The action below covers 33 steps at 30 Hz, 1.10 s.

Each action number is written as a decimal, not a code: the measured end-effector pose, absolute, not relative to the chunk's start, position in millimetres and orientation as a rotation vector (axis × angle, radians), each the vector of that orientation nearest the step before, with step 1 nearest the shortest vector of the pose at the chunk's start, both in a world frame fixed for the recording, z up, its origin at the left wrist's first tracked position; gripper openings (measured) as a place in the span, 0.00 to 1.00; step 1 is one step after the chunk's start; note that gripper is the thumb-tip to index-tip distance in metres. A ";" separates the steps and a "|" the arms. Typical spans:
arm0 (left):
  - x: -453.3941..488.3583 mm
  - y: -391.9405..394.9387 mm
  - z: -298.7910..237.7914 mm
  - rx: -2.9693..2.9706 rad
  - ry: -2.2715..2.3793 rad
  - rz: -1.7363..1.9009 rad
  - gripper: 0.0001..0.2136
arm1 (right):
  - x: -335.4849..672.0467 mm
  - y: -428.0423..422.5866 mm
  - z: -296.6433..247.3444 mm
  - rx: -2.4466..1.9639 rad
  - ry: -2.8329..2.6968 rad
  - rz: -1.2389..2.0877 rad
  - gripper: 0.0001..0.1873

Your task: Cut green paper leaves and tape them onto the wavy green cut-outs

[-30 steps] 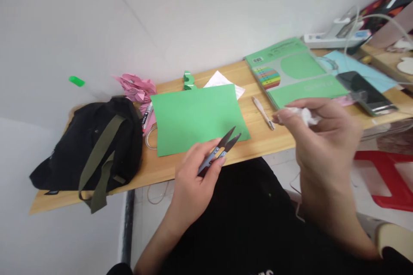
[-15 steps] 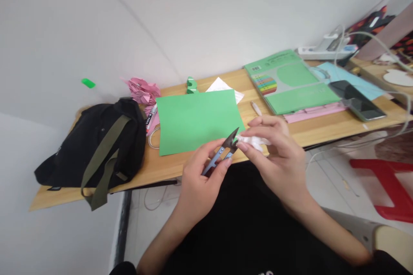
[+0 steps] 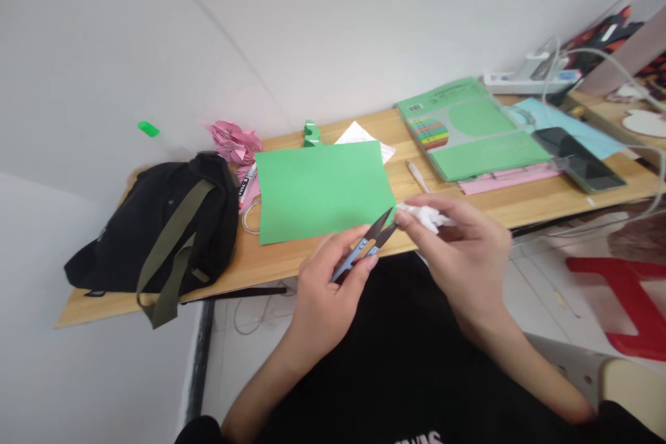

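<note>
My left hand is closed around a pair of blue-handled thread snips, whose dark blades stand apart and point up to the right. A crumpled white tissue is pinched in my right hand, just right of the blade tips. One tip is at or very near the right fingertips; contact I cannot tell. Beyond the hands a sheet of green paper lies flat on the wooden table.
A black bag with an olive strap sits at left, beside crumpled pink paper and a marker. A white pen, a green paper pack, a phone and a power strip lie towards the right.
My right hand with the tissue has moved slightly right, away from the snips. More of the tissue shows past the fingers. The view has shifted a little.
</note>
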State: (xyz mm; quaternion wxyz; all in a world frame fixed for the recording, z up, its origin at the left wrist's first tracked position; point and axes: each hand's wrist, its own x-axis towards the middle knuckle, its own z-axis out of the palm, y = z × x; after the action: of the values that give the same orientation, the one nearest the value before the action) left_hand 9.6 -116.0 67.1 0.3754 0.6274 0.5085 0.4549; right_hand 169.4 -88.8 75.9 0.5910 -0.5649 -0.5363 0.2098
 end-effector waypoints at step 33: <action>12.8 -118.5 78.7 1.507 1.192 1.154 0.14 | 179.3 -99.6 84.4 -1.076 -1.321 0.934 0.04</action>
State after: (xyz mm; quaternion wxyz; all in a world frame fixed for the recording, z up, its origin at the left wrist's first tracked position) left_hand 12.8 -118.5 78.7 0.4349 0.6055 0.4790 0.4635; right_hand 179.3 -99.6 84.4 0.5640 -0.4572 -0.5615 0.3970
